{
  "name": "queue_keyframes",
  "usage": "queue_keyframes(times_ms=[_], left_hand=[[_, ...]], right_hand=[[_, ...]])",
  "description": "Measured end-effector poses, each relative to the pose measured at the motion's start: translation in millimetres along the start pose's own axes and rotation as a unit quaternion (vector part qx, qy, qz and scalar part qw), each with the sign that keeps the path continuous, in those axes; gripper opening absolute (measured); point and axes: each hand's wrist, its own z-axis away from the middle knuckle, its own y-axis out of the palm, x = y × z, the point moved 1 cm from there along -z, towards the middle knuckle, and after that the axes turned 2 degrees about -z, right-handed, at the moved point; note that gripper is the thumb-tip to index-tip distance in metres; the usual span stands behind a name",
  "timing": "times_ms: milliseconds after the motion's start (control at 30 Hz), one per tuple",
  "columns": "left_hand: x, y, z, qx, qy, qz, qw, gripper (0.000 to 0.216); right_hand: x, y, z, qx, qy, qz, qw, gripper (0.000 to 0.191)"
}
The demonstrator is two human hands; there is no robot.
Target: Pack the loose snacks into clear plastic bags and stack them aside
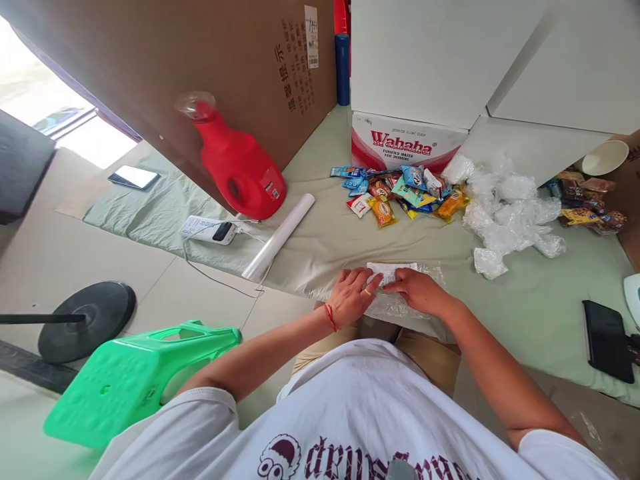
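Left hand: fingers curled and pinched together on the left edge of a white packet; a red band is on the wrist.
Right hand: fingertips closed on the packet's right edge, knuckles up, the two hands nearly touching.
Packet: flat on a clear bag, straight ahead of the person; I cannot tell whether it is inside the bag or on top of it.
Clear bag: lies at the near edge of a green cloth, partly under both hands.
Beyond the hands: a snack pile, many bright wrappers, just in front of a Wahaha box.
Right of that: a heap of crumpled bags, then more snacks and a paper cup on its side.
Left of the hands: a film roll lying slantwise, a power bank with its cable, a red jug leaning on a big carton.
Far left: a phone on the cloth.
Near left: a green stool, tipped over on the floor.
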Motion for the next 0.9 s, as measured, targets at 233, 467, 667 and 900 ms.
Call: queue_keyframes(times_ms=[233, 467, 667, 900], left_hand=[[44.3, -11.7, 5.8, 0.012, -0.100, 0.248, 0.964, 0.024], [65.3, -23.2, 35.0, -0.006, -0.237, 0.231, 0.944, 0.017], [62.0, -20.5, 30.1, -0.001, -0.219, 0.182, 0.959, 0.017], [67.7, -15.1, 24.9, -0.017, -0.242, 0.150, 0.959, 0.015]], right_hand=[[-7.1, 3.7, 1.0, -0.007, -0.017, -0.019, 1.000, 0.033], [-3.5, 1.6, 1.8, -0.046, -0.025, -0.056, 0.997, 0.024], [-0.5, -11.6, 10.0, -0.029, -0.025, -0.141, 0.989, 0.014], [-0.7, -7.0, 11.7, -0.031, -0.047, -0.153, 0.987, 0.043]])
